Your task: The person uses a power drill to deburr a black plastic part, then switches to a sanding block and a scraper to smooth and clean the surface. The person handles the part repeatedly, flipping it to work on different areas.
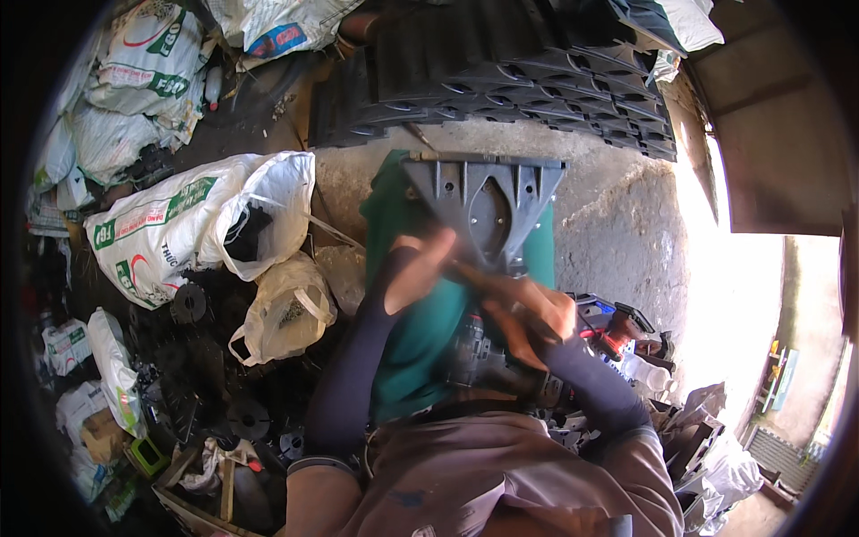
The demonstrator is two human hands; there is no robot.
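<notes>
A black plastic part point(488, 206), roughly triangular with ribs and an oval recess, rests across my lap on green cloth point(394, 358), its wide edge away from me. My left hand point(419, 276) is beside its lower left side, its fingers smeared by motion. Close below the narrow end is my right hand point(535, 313), slightly blurred, with its fingers curled; what they hold, if anything, cannot be made out. A dark power drill point(470, 353) lies on my lap under the right hand, partly hidden by it.
Stacked black plastic parts point(501, 80) stand beyond me. At left are an open white sack point(179, 224), a smaller cream bag point(284, 309) and several dark round pieces point(248, 417). A red-and-black tool point(617, 333) and a clear bottle point(646, 371) lie at right.
</notes>
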